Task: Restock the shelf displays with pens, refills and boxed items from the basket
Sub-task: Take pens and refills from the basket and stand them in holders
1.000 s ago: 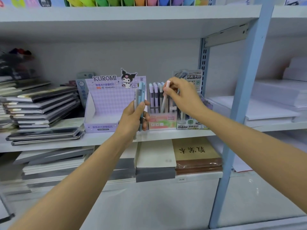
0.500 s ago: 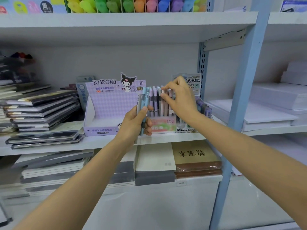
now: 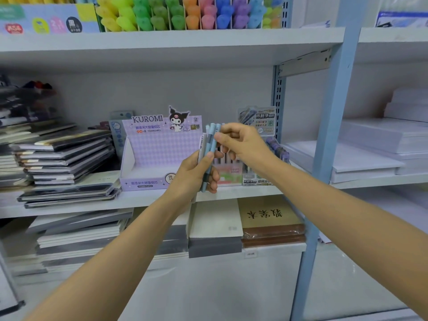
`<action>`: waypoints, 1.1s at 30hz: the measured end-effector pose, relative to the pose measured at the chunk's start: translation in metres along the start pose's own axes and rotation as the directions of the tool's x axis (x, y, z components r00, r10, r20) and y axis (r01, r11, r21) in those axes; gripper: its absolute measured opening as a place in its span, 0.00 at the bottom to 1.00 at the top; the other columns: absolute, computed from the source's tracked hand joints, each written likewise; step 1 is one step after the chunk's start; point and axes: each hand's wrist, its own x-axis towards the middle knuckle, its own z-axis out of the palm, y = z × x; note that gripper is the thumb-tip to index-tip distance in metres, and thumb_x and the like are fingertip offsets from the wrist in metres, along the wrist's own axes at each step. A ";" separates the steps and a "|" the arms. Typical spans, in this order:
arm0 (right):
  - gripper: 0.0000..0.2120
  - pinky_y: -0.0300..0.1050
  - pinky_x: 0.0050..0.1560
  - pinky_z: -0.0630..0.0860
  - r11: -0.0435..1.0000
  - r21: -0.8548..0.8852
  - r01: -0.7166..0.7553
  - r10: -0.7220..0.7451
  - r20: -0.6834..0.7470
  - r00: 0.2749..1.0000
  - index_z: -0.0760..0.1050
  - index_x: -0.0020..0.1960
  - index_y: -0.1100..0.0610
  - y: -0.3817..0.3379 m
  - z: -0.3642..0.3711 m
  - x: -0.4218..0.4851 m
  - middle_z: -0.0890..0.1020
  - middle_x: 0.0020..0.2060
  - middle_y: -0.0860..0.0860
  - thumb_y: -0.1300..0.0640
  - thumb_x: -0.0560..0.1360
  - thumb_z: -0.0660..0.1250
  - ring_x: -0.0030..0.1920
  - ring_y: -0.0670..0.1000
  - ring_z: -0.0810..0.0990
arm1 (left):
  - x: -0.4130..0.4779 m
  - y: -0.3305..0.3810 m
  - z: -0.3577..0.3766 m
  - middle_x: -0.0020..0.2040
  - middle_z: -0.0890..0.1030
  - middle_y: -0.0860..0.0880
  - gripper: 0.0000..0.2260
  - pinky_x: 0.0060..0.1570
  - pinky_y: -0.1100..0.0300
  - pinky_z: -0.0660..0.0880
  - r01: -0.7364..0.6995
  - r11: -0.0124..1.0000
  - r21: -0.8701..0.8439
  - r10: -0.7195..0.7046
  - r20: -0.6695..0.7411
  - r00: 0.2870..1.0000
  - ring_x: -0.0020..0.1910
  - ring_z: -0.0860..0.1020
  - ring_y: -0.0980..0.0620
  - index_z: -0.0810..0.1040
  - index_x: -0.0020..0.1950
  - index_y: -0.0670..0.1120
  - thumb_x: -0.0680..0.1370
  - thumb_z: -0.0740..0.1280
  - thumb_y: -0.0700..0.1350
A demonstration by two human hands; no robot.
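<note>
My left hand (image 3: pixel 196 174) grips a small bunch of upright pens (image 3: pixel 209 147), blue and pale grey, in front of the middle shelf. My right hand (image 3: pixel 243 142) has its thumb and forefinger pinching the top of one blue pen in that bunch. Just behind the hands stands the pink "Fruit Soda" pen display box (image 3: pixel 231 174) with several pens upright in it, mostly hidden by my hands. To its left is the purple Kuromi display box (image 3: pixel 148 154), its tray showing no stock. To the right stands a green and white refill display (image 3: pixel 257 126).
Stacks of dark notebooks (image 3: pixel 64 158) lie on the shelf at left. White paper reams (image 3: pixel 370 154) fill the right bay beyond the blue upright post (image 3: pixel 328 135). Coloured highlighters (image 3: pixel 185 15) line the top shelf. Notebooks and a brown pad (image 3: pixel 271 218) sit on the shelf below.
My right hand left the pens in the Fruit Soda box and moved left to the bunch in my left hand, now pinching a blue pen's top. The view has moved closer.
</note>
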 end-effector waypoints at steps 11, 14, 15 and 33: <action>0.08 0.39 0.38 0.81 0.945 0.274 -0.182 0.196 -0.027 0.980 0.75 0.54 0.62 -0.009 -0.029 -0.011 0.82 0.42 0.59 0.68 0.76 0.67 0.36 0.51 0.83 | -0.008 0.012 -0.021 0.33 0.80 0.53 0.05 0.19 0.68 0.61 0.092 0.980 -0.178 -0.150 -0.350 0.925 0.22 0.67 0.58 0.80 0.44 0.45 0.75 0.72 0.46; 0.12 0.35 0.39 0.79 0.971 0.104 -0.213 0.184 0.239 0.953 0.79 0.58 0.59 -0.004 -0.032 -0.024 0.85 0.41 0.55 0.65 0.75 0.69 0.38 0.49 0.83 | -0.008 0.018 -0.025 0.32 0.81 0.54 0.05 0.19 0.68 0.62 0.023 0.973 -0.230 -0.123 -0.430 0.894 0.22 0.68 0.58 0.81 0.44 0.45 0.75 0.73 0.46; 0.13 0.36 0.42 0.80 0.975 0.065 -0.213 0.183 0.312 0.932 0.79 0.59 0.57 -0.002 -0.030 -0.028 0.86 0.42 0.54 0.64 0.75 0.69 0.40 0.50 0.84 | -0.008 0.020 -0.024 0.31 0.80 0.54 0.05 0.19 0.68 0.62 0.006 0.972 -0.234 -0.111 -0.439 0.892 0.23 0.68 0.58 0.81 0.44 0.45 0.74 0.73 0.46; 0.08 0.35 0.39 0.76 1.000 -0.011 -0.028 0.028 0.067 0.997 0.80 0.54 0.56 -0.018 0.003 -0.024 0.81 0.39 0.46 0.55 0.76 0.70 0.37 0.40 0.78 | -0.020 0.027 0.003 0.28 0.80 0.53 0.04 0.22 0.69 0.67 -0.005 0.999 0.032 0.012 -0.231 0.973 0.20 0.70 0.56 0.82 0.42 0.40 0.74 0.73 0.40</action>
